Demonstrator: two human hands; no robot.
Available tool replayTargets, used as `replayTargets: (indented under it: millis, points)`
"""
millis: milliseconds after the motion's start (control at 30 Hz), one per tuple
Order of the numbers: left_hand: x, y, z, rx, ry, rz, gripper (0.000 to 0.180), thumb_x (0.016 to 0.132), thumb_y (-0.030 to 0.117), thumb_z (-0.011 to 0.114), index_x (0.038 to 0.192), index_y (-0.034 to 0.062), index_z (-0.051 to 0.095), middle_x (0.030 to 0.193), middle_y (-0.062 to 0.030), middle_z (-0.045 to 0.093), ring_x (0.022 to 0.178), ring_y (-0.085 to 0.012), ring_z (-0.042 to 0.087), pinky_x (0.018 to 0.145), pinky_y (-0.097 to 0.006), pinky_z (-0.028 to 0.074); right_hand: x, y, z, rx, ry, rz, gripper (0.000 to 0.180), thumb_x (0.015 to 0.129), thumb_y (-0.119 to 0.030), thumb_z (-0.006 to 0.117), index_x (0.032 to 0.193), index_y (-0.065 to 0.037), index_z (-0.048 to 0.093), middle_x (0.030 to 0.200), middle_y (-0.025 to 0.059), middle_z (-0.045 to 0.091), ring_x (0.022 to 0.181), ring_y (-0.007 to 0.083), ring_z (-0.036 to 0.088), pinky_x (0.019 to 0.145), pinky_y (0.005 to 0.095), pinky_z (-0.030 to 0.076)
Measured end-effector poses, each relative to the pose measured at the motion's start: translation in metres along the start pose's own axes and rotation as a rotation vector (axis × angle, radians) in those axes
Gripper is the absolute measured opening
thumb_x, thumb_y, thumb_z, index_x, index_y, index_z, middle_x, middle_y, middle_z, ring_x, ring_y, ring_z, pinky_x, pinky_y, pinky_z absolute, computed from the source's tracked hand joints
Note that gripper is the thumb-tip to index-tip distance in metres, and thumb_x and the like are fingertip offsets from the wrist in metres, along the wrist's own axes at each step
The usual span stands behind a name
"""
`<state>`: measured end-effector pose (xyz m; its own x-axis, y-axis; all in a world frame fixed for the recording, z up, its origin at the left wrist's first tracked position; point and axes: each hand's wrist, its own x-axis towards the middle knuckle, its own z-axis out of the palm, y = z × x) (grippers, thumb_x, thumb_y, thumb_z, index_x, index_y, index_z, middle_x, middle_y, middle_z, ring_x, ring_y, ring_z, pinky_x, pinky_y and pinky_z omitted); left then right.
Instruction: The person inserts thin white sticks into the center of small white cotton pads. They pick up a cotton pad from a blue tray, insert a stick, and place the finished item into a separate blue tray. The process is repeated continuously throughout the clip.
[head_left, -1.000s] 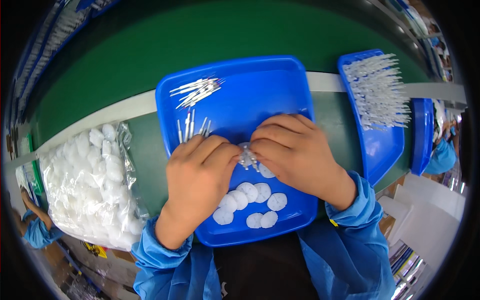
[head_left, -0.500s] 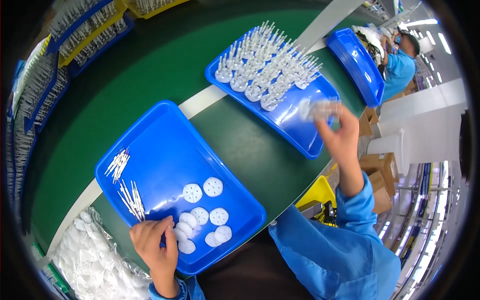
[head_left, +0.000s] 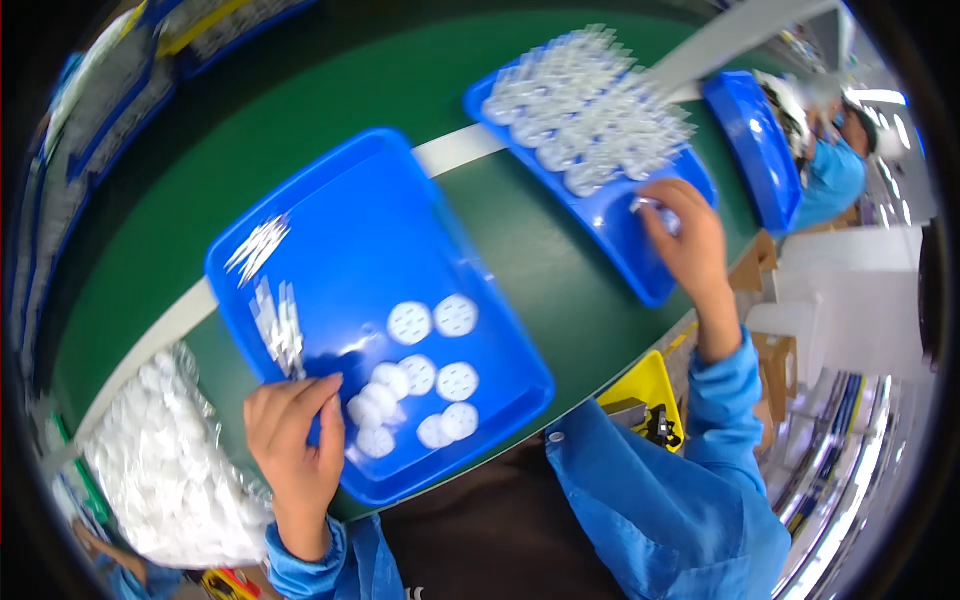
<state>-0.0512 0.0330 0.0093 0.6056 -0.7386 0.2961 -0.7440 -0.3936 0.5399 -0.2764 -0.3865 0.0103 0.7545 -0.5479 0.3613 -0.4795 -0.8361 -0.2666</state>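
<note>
My right hand (head_left: 690,240) is closed, fingers bent, over the near part of the far blue tray (head_left: 640,270). A pale piece (head_left: 668,218) shows between its fingertips, mostly covered. Beside it in that tray stand several white discs bristling with clear upright pins (head_left: 590,110), blurred. Thumb and fingertips pinched together, my left hand (head_left: 300,440) hovers over the left edge of the nearer blue tray (head_left: 340,190); anything in the pinch is too small to see. Flat white discs with holes (head_left: 410,323) lie near that hand, and two bunches of thin white sticks (head_left: 278,325) lie further up.
A clear bag of white pieces (head_left: 170,470) lies left of the near tray. Stacked blue trays (head_left: 755,150) stand at the far right, with a person in blue (head_left: 838,170) beyond. A yellow bin (head_left: 650,390) sits below the table edge. Loaded racks line the far left.
My right hand has lowered the clear pinned disc toward the far tray, beside the others. The view has shifted, so the trays sit differently. My left hand stays pinched by the near tray.
</note>
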Motion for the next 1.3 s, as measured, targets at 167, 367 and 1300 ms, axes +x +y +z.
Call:
replayTargets:
  millis: [167, 367, 1300]
  points:
    - [0.006, -0.008, -0.005, 0.221, 0.019, 0.003, 0.034, 0.083, 0.007, 0.084, 0.116, 0.0093, 0.079, 0.114, -0.0065, 0.074, 0.108, -0.0298, 0.066, 0.095, -0.042, 0.047, -0.002, -0.104, 0.004, 0.169, -0.056, -0.322, 0.017, 0.085, -0.006, 0.084, 0.101, -0.009, 0.080, 0.099, 0.0086, 0.079, 0.086, 0.0285, 0.075, 0.077, 0.0403, 0.058]
    - [0.011, -0.010, -0.013, 0.386, 0.074, -0.071, 0.063, 0.084, 0.018, 0.086, 0.143, 0.0104, 0.067, 0.136, -0.0112, 0.067, 0.122, -0.0354, 0.061, 0.105, -0.049, 0.044, 0.048, -0.248, 0.096, 0.276, -0.104, -1.023, 0.020, 0.080, -0.015, 0.077, 0.099, -0.013, 0.079, 0.106, 0.0011, 0.076, 0.098, 0.0209, 0.072, 0.085, 0.0363, 0.055]
    - [0.086, -0.041, 0.018, -0.630, 0.364, -0.096, 0.047, 0.093, -0.007, 0.074, 0.138, 0.0057, 0.074, 0.119, -0.0111, 0.069, 0.096, -0.0167, 0.069, 0.070, -0.025, 0.058, 0.077, -0.244, 0.112, 1.211, -0.278, -0.281, 0.027, 0.083, 0.005, 0.089, 0.106, -0.004, 0.078, 0.097, 0.0076, 0.072, 0.086, 0.0169, 0.070, 0.077, 0.0291, 0.057]
